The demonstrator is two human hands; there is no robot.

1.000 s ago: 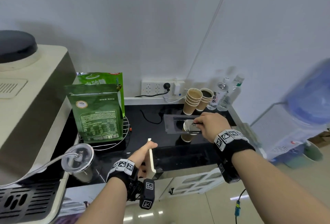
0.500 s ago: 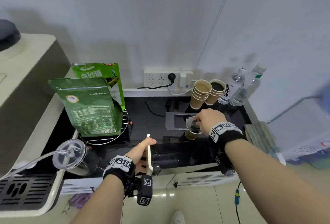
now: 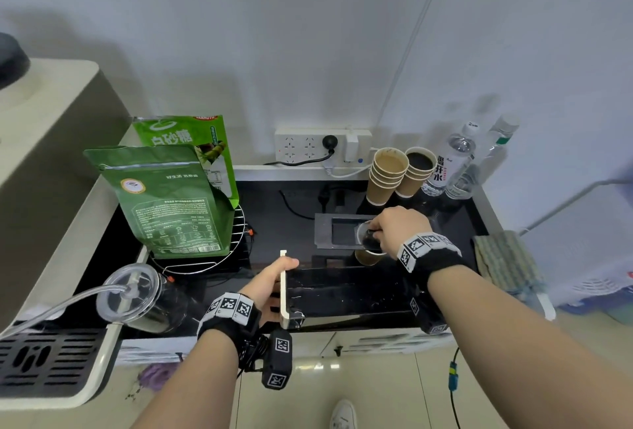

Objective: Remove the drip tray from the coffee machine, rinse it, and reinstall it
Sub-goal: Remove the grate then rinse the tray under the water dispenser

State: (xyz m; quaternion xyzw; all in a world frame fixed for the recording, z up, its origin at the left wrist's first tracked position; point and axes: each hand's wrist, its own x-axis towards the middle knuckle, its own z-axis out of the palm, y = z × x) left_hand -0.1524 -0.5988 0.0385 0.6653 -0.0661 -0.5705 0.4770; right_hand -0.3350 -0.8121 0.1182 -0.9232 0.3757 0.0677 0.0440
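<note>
The drip tray (image 3: 349, 295) is a long glossy black basin with a white front panel, held level over the front of the black counter. My left hand (image 3: 270, 285) grips it at the white panel end. My right hand (image 3: 400, 226) pinches the rim of a small paper cup (image 3: 366, 238), which is tipped on its side over a grey rectangular frame (image 3: 322, 231) lying on the counter. Another brown paper cup (image 3: 366, 257) shows just below the tipped one. The beige coffee machine (image 3: 51, 154) stands at the left, with its black slotted grille (image 3: 44, 360) at the bottom left.
Two green bags (image 3: 171, 195) stand on a wire rack. A glass jar with a tube (image 3: 137, 295) sits near the machine. Stacked paper cups (image 3: 390, 172), water bottles (image 3: 455, 158), a power strip (image 3: 308, 144) and a folded cloth (image 3: 507, 257) line the back and right.
The view has swung left and down, so the counter sits more centred. Both hands keep their holds, and the cup stays tipped over the grey frame.
</note>
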